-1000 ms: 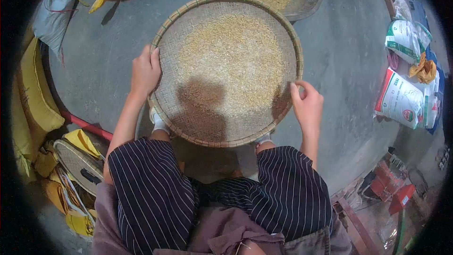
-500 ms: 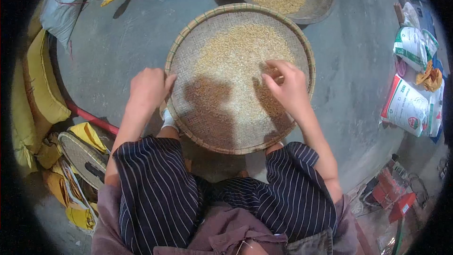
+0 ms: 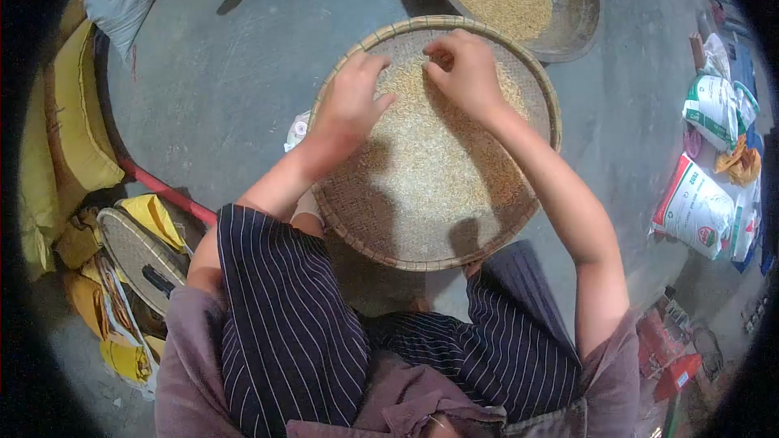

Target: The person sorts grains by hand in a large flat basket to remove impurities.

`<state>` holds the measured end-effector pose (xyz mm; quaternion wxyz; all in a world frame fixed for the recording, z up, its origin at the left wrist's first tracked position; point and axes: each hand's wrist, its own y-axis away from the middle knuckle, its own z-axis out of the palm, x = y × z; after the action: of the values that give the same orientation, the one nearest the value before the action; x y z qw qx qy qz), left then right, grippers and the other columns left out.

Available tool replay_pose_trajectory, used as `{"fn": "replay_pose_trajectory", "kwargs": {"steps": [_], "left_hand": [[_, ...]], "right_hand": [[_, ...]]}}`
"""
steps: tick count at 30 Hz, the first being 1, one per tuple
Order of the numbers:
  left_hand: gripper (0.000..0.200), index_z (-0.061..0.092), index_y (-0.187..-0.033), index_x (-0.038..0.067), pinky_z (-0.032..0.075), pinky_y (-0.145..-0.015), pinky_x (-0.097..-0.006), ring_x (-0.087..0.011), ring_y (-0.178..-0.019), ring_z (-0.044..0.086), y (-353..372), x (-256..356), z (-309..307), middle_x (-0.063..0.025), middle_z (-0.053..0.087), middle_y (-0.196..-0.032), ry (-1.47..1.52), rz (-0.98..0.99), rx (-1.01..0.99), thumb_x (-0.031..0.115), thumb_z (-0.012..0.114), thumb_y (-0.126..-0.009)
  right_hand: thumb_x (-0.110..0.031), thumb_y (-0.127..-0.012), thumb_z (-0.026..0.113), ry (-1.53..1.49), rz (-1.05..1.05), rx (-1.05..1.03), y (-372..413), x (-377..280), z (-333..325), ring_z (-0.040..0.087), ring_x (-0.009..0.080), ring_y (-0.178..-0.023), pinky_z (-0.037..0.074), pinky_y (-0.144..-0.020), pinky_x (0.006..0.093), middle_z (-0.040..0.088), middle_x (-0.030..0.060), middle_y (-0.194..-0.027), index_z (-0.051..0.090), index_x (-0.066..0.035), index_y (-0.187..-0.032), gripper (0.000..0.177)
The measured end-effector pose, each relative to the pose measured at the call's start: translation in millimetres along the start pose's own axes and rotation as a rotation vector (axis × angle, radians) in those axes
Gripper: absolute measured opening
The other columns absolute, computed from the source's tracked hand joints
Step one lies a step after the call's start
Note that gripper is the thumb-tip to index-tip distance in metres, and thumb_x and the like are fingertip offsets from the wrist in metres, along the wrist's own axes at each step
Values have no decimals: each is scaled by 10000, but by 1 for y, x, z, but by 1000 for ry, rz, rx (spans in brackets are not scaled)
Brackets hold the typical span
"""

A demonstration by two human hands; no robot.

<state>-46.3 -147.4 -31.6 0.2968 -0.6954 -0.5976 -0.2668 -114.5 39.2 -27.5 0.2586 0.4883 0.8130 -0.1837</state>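
A round woven bamboo winnowing tray (image 3: 367, 231) lies in front of my legs, with pale husked and unhusked-looking grain (image 3: 438, 154) spread over its middle and far side. Above the tray's left part is my left hand (image 3: 353, 105), thumb and fingers apart and nothing visible between them. My right hand (image 3: 466, 73) hovers over the grain near the far rim. Its fingers are curled with a gap to the thumb, and I see nothing held. Both hands cast shadows on the tray.
A wide metal basin (image 3: 574, 20) of grain stands beyond the tray. Full yellow sacks (image 3: 81, 113) and another flat woven tray (image 3: 134, 247) are at the left, near a red pole (image 3: 166, 193). Printed bags (image 3: 696, 207) lie at the right, with a red machine part (image 3: 673, 357) below.
My left hand has left the tray's left rim and moved in over the tray. My right hand has moved away from me toward the far rim. The view has shifted slightly.
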Motion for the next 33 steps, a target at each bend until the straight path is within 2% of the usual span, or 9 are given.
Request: {"fn": "replay_pose_trajectory", "kwargs": {"steps": [1, 3, 5, 9, 12, 15, 17, 21, 33], "left_hand": [[414, 599, -1047, 19, 485, -671, -319, -217, -695, 564, -3, -2, 1, -112, 573, -831, -4, -1, -8, 71, 759, -669], [409, 607, -1045, 27, 484, -659, -323, -215, -680, 569, -6, -3, 3, -111, 570, -822, 15, 37, -8, 75, 754, -666], [409, 610, -1044, 29, 486, -654, -325, -211, -669, 571, -10, -1, 3, -111, 570, -822, 66, 16, -42, 70, 753, -663], [401, 618, -1049, 35, 492, -640, -323, -199, -644, 573, -12, -3, 10, -113, 581, -838, 86, 4, -56, 72, 751, -672], [384, 625, -1045, 29, 494, -638, -318, -193, -652, 577, -9, -7, 15, -110, 589, -852, 71, 44, -24, 82, 752, -686], [348, 640, -1015, 21, 495, -647, -320, -191, -662, 583, -9, -4, 16, -104, 592, -845, 63, 10, -28, 96, 755, -695], [331, 646, -995, 18, 495, -654, -323, -203, -670, 589, -11, -1, 15, -106, 597, -841, 70, -26, -44, 100, 755, -694], [252, 662, -924, 13, 496, -674, -338, -245, -698, 607, -14, 1, 16, -121, 616, -811, -66, 3, -44, 101, 741, -702], [96, 669, -802, 8, 494, -714, -380, -299, -773, 624, -23, 3, 17, -150, 643, -800, -104, 1, -120, 91, 655, -754]], "right_hand": [[-71, -718, 701, -7, 5, 1, -1, -4, 4, 639, 236, -740, 515, -689, 330, 635, 128, -843, 672, -13, -885, 180], [-63, -698, 676, -193, 84, -53, 0, -13, 11, 600, 330, -841, 473, -764, 409, 629, 167, -868, 653, -5, -796, 116], [-44, -696, 658, -190, 12, -34, 0, -16, 16, 606, 332, -822, 479, -752, 404, 629, 172, -826, 661, -1, -791, 105], [-16, -702, 617, -280, 6, -177, 3, -26, 4, 620, 352, -790, 497, -755, 402, 642, 189, -843, 682, 1, -861, 173], [-30, -722, 631, -271, 20, -56, 10, -19, -14, 652, 302, -796, 521, -736, 361, 664, 177, -862, 687, -3, -896, 185], [-68, -751, 664, -275, 140, 66, 19, -10, -39, 679, 217, -784, 538, -713, 305, 688, 141, -859, 695, -14, -922, 182], [-108, -768, 693, -275, 343, 37, 26, -10, -53, 679, 146, -761, 541, -699, 267, 703, 107, -848, 702, -17, -922, 179], [-132, -781, 695, -299, 416, 26, 44, -4, -50, 676, 141, -746, 537, -706, 267, 705, 96, -826, 705, -9, -918, 185], [-187, -820, 658, -390, 433, 40, 54, -6, -52, 667, 141, -734, 507, -667, 266, 704, 101, -806, 701, -6, -920, 211]]}}
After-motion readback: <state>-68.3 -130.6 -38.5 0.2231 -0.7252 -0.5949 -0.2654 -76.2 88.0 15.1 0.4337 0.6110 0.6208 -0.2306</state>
